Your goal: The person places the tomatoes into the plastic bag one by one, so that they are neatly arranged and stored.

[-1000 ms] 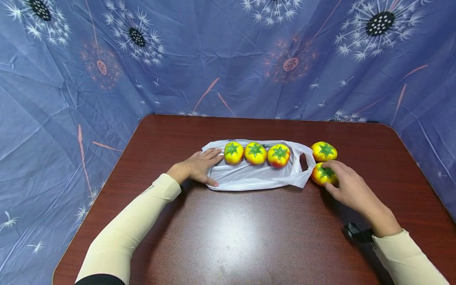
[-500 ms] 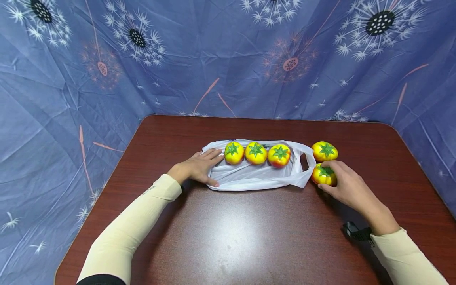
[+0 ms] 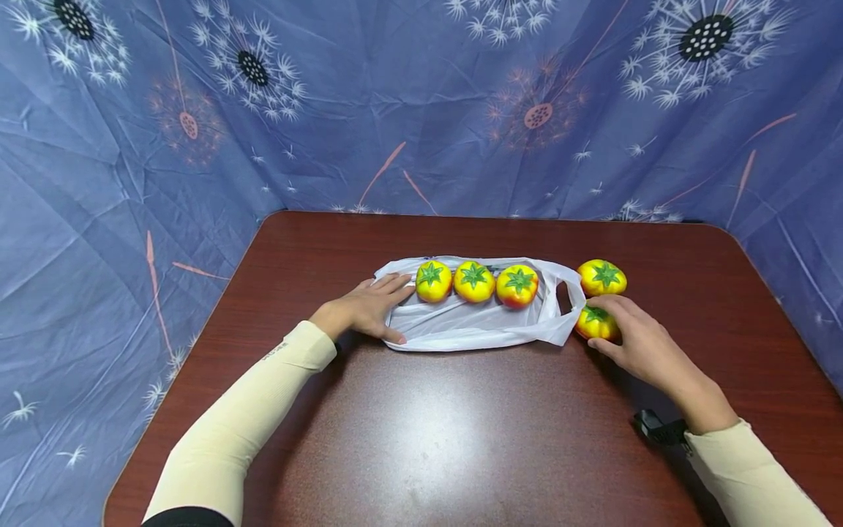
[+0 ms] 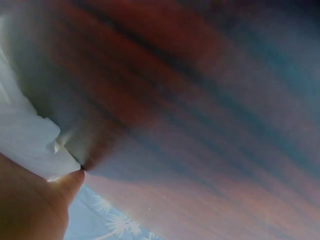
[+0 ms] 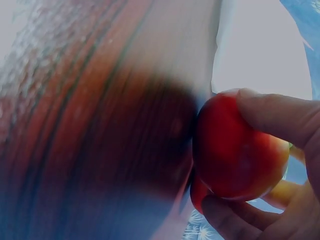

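Three yellow-and-red tomatoes (image 3: 474, 282) with green star-shaped tops rest in a row on a flattened white plastic bag (image 3: 461, 329). My left hand (image 3: 365, 309) lies with spread fingers on the bag's left end, its fingertips close to the leftmost tomato (image 3: 433, 282). At the bag's right handle, my right hand (image 3: 642, 340) holds another tomato (image 3: 595, 324) between thumb and fingers. The red side of that held tomato (image 5: 235, 150) shows in the right wrist view. Just behind it sits a further tomato (image 3: 602, 277), touched by no hand in the head view.
The dark reddish-brown table (image 3: 421, 424) has rounded far corners. Blue cloth with dandelion prints (image 3: 408, 110) hangs behind it and along its sides. The bag's handle loop (image 3: 573, 307) reaches up to the held tomato.
My right thumb and fingers have shifted a little left, further around the tomato. That tomato has barely moved. My left hand and the bag have stayed in place.
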Demonstrator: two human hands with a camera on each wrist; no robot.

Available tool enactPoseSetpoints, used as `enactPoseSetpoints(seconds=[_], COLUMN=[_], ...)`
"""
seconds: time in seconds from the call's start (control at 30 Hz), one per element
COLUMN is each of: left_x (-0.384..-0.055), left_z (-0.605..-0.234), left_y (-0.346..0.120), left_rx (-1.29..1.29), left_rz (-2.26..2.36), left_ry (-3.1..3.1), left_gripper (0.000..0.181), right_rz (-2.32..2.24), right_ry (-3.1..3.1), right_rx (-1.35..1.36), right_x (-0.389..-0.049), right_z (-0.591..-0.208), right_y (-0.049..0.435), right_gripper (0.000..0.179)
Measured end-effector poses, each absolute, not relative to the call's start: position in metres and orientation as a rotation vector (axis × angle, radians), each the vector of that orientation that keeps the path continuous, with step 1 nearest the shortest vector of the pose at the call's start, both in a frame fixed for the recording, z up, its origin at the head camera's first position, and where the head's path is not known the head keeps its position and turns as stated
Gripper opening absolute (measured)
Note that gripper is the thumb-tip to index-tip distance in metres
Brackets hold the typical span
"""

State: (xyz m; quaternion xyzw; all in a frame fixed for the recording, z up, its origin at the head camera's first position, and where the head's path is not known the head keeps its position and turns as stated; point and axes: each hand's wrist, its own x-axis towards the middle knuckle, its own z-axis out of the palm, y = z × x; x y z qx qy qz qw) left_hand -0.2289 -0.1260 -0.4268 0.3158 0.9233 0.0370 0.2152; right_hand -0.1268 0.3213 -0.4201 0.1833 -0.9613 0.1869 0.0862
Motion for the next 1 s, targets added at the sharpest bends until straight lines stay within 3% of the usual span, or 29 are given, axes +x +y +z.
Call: enactPoseSetpoints(seconds=[1.0], left_x=[-0.229], left_z=[-0.427], left_y=[-0.125], left_rx=[0.867], left_rz=[0.089], left_ry=[2.555], left_gripper=[0.107], right_rz=[0.556], right_ry=[-2.769], right_rx=[0.564], right_x=[-0.124], right_z=[-0.407], right_y=[0.323], right_gripper=[0.061])
